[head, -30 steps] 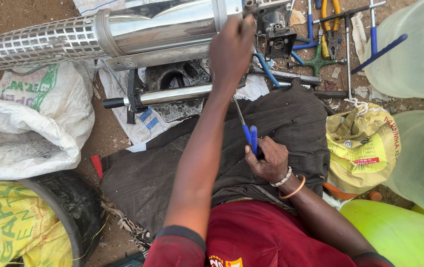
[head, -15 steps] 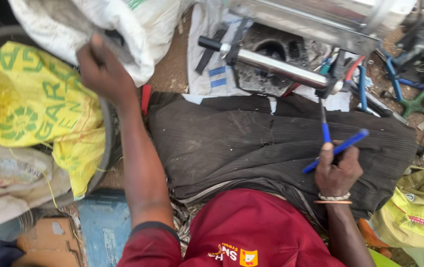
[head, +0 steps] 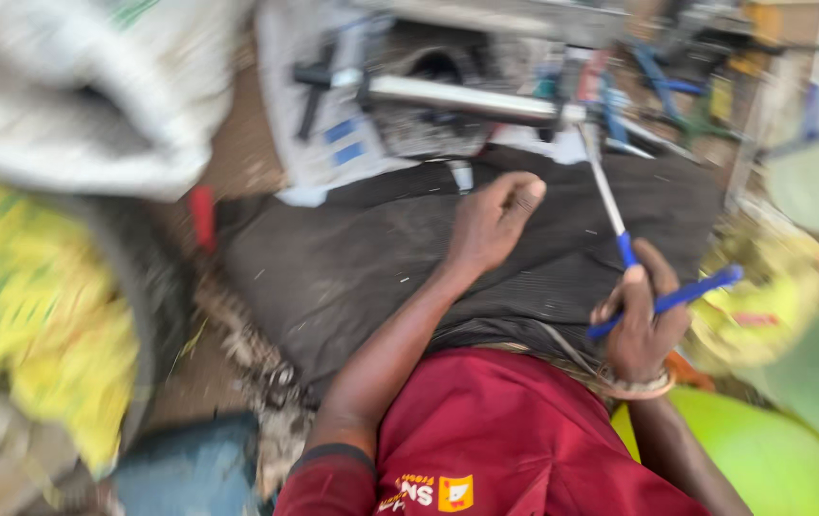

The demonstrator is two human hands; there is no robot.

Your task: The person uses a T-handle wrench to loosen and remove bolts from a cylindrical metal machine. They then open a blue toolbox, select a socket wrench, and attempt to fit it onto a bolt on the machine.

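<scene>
The right hand gripped blue-handled pliers; at its 9 o'clock the left hand, loosely curled, held nothing over the dark cloth.

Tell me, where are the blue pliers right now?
In the head view, the blue-handled pliers are on the right, held in the right hand over the dark cloth on the person's lap.

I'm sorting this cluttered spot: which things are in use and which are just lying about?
In use:
- blue-handled pliers, held by the right hand
- left hand, over the dark cloth on the lap

Lying about:
- metal tube
- white sack
- yellow bag
- green container
</scene>
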